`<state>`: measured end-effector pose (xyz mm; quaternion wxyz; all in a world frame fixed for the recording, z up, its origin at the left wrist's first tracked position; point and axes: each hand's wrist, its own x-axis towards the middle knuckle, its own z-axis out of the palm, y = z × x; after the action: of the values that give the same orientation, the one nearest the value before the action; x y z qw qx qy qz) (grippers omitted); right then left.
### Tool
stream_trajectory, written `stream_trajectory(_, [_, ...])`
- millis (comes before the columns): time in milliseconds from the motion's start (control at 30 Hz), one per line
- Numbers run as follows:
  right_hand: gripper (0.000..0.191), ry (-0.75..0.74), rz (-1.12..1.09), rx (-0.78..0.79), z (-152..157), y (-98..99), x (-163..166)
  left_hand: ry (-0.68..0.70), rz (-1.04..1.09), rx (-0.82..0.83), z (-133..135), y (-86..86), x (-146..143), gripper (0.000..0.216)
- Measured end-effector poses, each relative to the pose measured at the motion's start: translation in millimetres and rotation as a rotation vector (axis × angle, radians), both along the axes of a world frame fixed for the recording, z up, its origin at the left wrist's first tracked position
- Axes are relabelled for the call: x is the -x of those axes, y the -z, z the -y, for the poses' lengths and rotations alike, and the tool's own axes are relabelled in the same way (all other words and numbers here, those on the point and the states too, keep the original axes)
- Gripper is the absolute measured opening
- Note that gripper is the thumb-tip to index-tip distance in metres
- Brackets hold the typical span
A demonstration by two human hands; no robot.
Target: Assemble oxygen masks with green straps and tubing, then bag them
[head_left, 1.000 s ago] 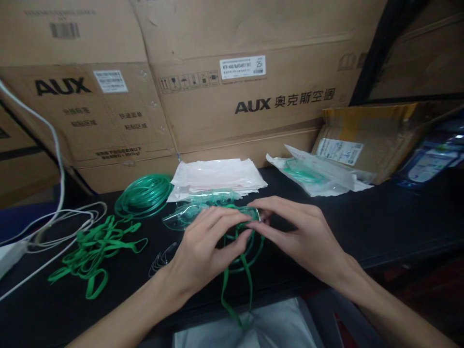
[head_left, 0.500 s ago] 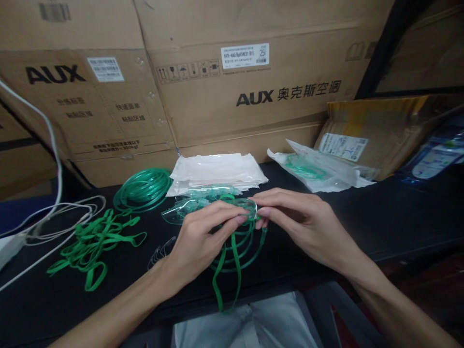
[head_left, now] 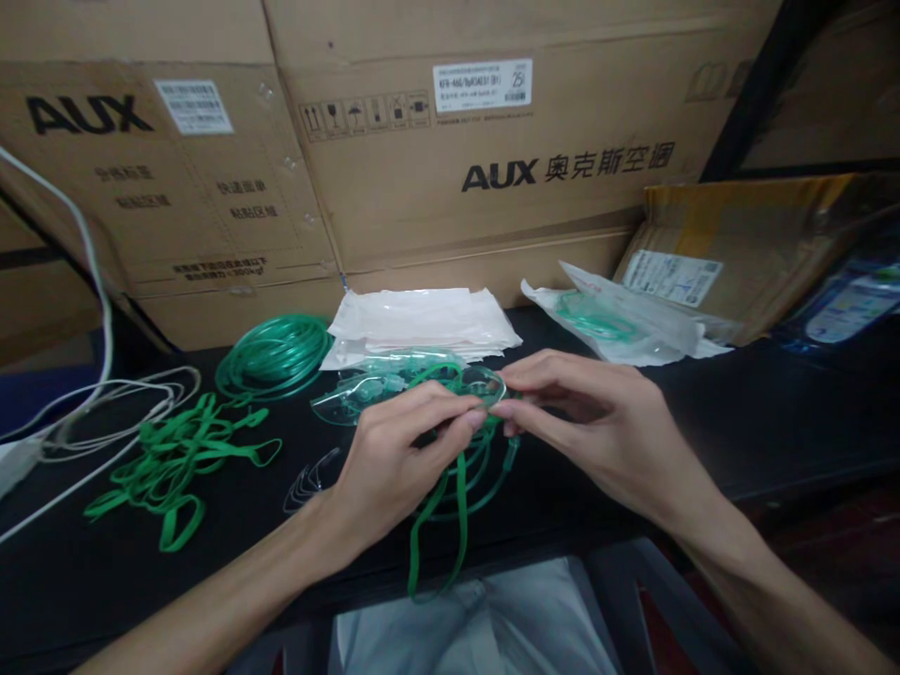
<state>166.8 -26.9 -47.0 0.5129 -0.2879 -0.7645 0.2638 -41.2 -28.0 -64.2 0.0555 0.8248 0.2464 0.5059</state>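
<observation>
Between my hands is a clear green-tinted oxygen mask, partly covered by my fingers. My left hand pinches its near left edge with thumb and forefinger. On the other side my right hand grips the right rim, thumb against fingers. A green elastic strap hangs in a loop below the mask, and coiled green tubing lies beneath. More clear masks rest just behind my left hand. Small bent metal wires or strips lie by my left wrist; their kind is unclear.
Green straps lie heaped at left, near a coil of green tubing and white cables. White pouches are stacked behind. An opened pouch holds green tubing. Cardboard boxes and a blue bottle stand at the back.
The mask has tilted slightly between my fingers, and its rim shows more. The hanging strap has shifted a little. My camera view has tipped slightly downward.
</observation>
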Motion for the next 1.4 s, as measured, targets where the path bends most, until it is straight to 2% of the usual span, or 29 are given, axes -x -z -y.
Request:
stream_trajectory(167, [0.014, -0.015, -0.047, 0.092, -2.7, 4.1, 0.4, 0.01, -0.035, -0.051, -0.2, 2.0, 2.9, 0.009])
stream_trajectory(367, [0.014, -0.05, -0.138, 0.18, -3.2, 2.4, 2.9, 0.002, 0.009, 0.023, -1.2, 0.0, 0.6, 0.007])
stream_trajectory(533, [0.005, -0.074, -0.104, 0.121, -0.5, -2.7, 1.4, 0.003, 0.002, 0.063, 1.6, -4.3, -0.2, 0.01])
stream_trajectory(633, [0.007, -0.072, -0.083, 0.108, -0.4, -3.9, 0.0, -0.031, -0.012, 0.083, 2.9, -5.6, 0.7, 0.012])
stream_trajectory(800, [0.002, -0.075, -0.123, 0.118, 1.4, -2.6, 2.5, -0.122, -0.008, 0.047, 2.8, -4.6, 0.4, 0.011])
stream_trajectory(933, [0.006, -0.056, -0.156, 0.079, 4.0, 0.0, 7.5, -0.17, -0.03, 0.005, 3.5, -4.0, -0.2, 0.015])
stream_trajectory(1033, [0.006, -0.009, -0.161, 0.042, 5.4, 0.5, 10.0, -0.17, -0.056, -0.007, 4.9, -4.2, -0.6, 0.015])
stream_trajectory(1167, [0.017, 0.062, -0.12, -0.008, 6.5, -1.3, 8.4, -0.166, -0.095, -0.012, 6.1, -5.7, -2.0, 0.017])
stream_trajectory(1400, [0.012, 0.078, -0.091, -0.03, 7.9, -1.2, 4.0, -0.068, -0.167, 0.067, 7.0, -10.0, -0.6, 0.018])
